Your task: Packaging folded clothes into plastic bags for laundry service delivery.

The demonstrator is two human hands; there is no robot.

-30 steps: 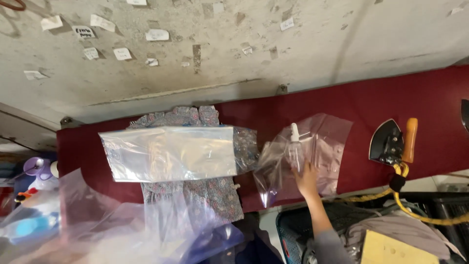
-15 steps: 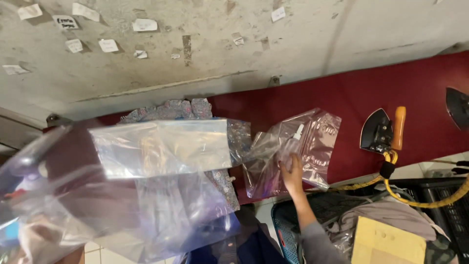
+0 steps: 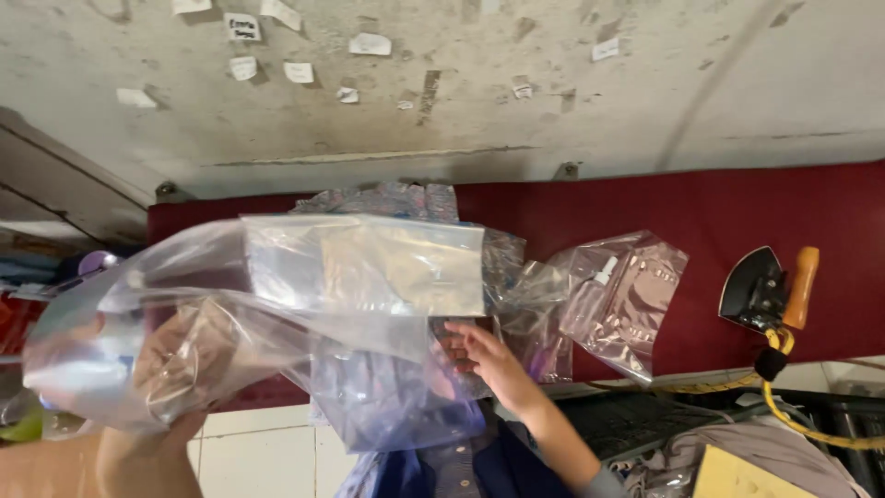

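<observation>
left hand (image 3: 171, 369) is pushed inside a clear bag (image 3: 184, 314), fingers curled against the film from within, apparently to keep the mouth spread and the bag lifted off the bench; the grip reads as a loose clench on the plastic, seen only through the film. right hand (image 3: 484, 355) reaches forward, fingers extended and parted, tips touching the near edge of the folded garment (image 3: 396, 397) already in plastic, not closed on anything, likely pinning or steadying it. that packed garment lies on the red bench (image 3: 645, 203), partly under the lifted bag. a second packed piece (image 3: 627, 295) rests just right of it, flat. an iron (image 3: 761, 290) with an orange handle sits well apart at the right end, its yellow cord (image 3: 811, 415) trailing off the edge, out of the way of the packing.
</observation>
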